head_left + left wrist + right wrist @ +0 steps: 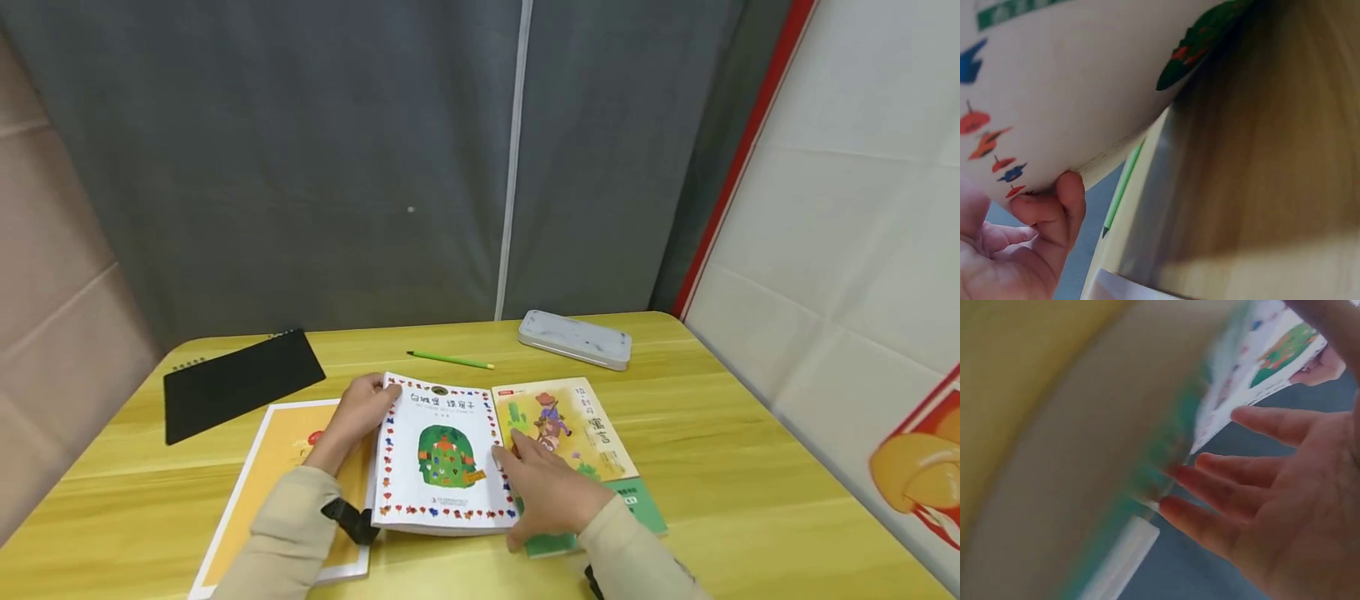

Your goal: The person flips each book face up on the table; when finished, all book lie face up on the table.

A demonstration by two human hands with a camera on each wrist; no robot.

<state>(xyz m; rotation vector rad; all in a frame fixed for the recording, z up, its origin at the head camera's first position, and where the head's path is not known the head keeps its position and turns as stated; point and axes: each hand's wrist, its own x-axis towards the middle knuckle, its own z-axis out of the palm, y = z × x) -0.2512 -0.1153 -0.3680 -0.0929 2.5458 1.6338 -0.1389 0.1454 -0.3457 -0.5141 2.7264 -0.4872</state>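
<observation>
My left hand [360, 412] grips the upper left corner of a white picture book [446, 454] with a colourful border and a green house drawing. In the left wrist view, curled fingers [1066, 206] hold the book's edge, and its underside is lifted off the table. At the book's right edge is my right hand [551, 487], fingers extended, above a yellow and green book [596, 417]. The right wrist view shows that hand [1272, 481] with spread fingers; whether they touch a book cannot be told from the blur.
An orange book with a white border [258, 492] lies under the left forearm. Behind it is a black spiral notebook [243, 383]. A green pencil [450, 360] and a pale pencil case [575, 337] lie near the table's back edge, before a grey curtain [337, 183].
</observation>
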